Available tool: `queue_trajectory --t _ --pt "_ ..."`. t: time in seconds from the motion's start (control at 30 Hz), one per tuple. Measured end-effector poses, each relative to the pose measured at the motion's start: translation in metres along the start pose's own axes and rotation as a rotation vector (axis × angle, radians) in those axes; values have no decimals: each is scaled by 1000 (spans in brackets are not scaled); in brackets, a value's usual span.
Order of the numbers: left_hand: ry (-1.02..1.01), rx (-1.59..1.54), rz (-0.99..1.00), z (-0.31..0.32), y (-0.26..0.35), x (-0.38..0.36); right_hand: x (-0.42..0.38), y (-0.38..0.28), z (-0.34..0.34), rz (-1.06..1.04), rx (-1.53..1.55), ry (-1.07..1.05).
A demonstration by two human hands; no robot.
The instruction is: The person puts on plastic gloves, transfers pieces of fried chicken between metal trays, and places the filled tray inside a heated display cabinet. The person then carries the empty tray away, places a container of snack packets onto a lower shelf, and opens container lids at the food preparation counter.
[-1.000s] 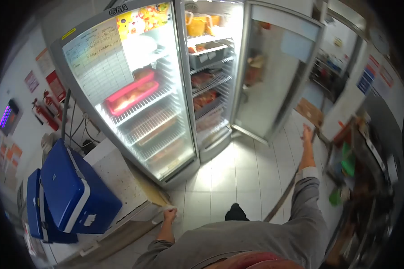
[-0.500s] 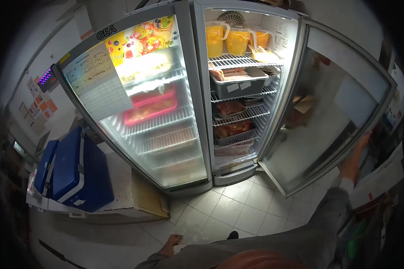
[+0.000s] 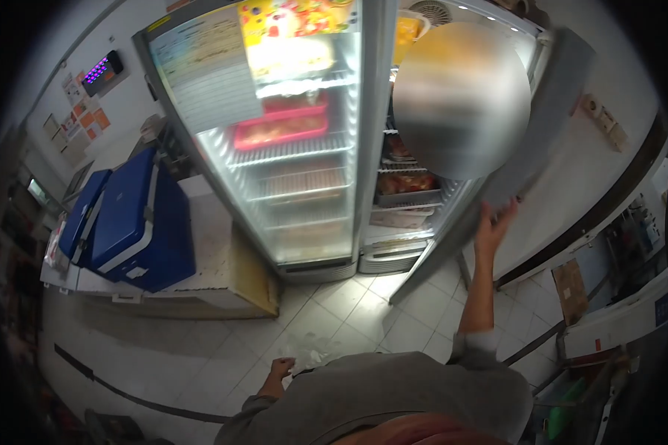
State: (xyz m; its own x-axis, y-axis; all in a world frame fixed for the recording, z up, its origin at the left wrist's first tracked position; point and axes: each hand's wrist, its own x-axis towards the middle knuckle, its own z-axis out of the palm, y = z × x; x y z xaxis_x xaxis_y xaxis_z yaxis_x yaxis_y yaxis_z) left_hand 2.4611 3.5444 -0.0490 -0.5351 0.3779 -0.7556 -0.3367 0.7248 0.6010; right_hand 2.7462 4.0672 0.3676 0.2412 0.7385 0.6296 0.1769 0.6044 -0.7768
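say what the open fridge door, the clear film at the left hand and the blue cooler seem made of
Open fridge door: smooth grey, perhaps painted metal or plastic; its steep angle and blur leave that open. Clear film at the left hand: likely thin plastic, see-through and crinkled. Blue cooler: probably hard moulded plastic, low sheen, with even colour and rounded edges.
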Motion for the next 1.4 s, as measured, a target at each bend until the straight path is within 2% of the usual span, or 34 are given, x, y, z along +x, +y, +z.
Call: queue_trajectory --t 0.03,0.1,0.17,0.27,0.3,0.33,0.37,0.4,0.47,0.53,0.57,0.6,0.63,0.73,0.8,0.87,0.97,1.0,1.03,1.07,1.1,1.13,1.17,1.2,1.23,1.27,1.33,1.37,1.4 --pt "19 -41 16 -13 -12 -7 0 -9 33 -46 17 -59" --pt "109 -138 15 -48 -55 -19 -1 -16 97 12 74 -182" --pt "225 -218 -11 -88 -96 -34 0 -7 166 -76 -129 -152" --pt "303 -191 -104 -146 -144 -90 23 33 259 -416 -205 -11" --pt "338 -284 -93 -163 -165 -106 25 24 277 -285 -268 -41" --pt "389 -395 -79 -178 -188 -124 65 137 329 -658 -566 66" --pt "458 -515 -61 -195 -215 -143 65 110 329 -536 -474 37" --pt "572 -460 0 -210 -249 -152 50 92 336 -524 -440 18" --pt "804 -637 129 -231 -306 -174 -9 66 357 -512 -308 -9" --pt "995 -740 8 -252 -321 -203 -98 51 364 -464 -175 -81" --pt "1093 -1004 -49 -257 -315 -206 -150 49 369 -405 -119 -159" --pt "1104 -1093 -98 -262 -316 -208 -209 47 367 -319 -80 -268" --pt "942 -1033 -135 -274 -331 -198 -278 47 367 -208 -60 -425" --pt "810 -984 -55 -316 -316 -148 -486 50 371 236 -96 -1060" --pt "714 -1024 3 -375 -289 -126 -621 20 373 611 -242 -1566" --pt "758 -980 -24 -448 -273 -91 -722 -20 389 853 -372 -1955" --pt "952 -1094 96 -592 -261 -68 -834 -106 443 980 -469 -2330" --pt "986 -1032 141 -645 -267 -71 -865 -146 472 945 -453 -2424" --pt "1093 -1221 240 -693 -261 -78 -898 -195 503 861 -395 -2522" --pt "1165 -1329 246 -748 -242 -104 -934 -253 536 716 -290 -2616" --pt "1213 -1404 393 -792 -235 -127 -968 -318 565 459 -137 -2699" --pt "1177 -1447 429 -831 -213 -166 -994 -402 588 -201 87 -2728" --pt "1245 -1399 527 -858 -200 -198 -1021 -484 592 -332 359 -2626" --pt "1318 -1340 630 -880 -194 -223 -1039 -571 587 -480 717 -2405" --pt "1355 -1347 685 -897 -197 -238 -1049 -660 579 -551 904 -2326" --pt "1396 -1343 749 -916 -202 -249 -1077 -718 578 -608 1150 -2230" --pt "1472 -1393 810 -955 -209 -270 -1113 -825 559 -639 1432 -2158" --pt "1501 -1452 802 -972 -212 -280 -1129 -873 543 -592 1503 -2027" --pt "1523 -1512 792 -989 -221 -284 -1159 -904 539 -569 1544 -1983"
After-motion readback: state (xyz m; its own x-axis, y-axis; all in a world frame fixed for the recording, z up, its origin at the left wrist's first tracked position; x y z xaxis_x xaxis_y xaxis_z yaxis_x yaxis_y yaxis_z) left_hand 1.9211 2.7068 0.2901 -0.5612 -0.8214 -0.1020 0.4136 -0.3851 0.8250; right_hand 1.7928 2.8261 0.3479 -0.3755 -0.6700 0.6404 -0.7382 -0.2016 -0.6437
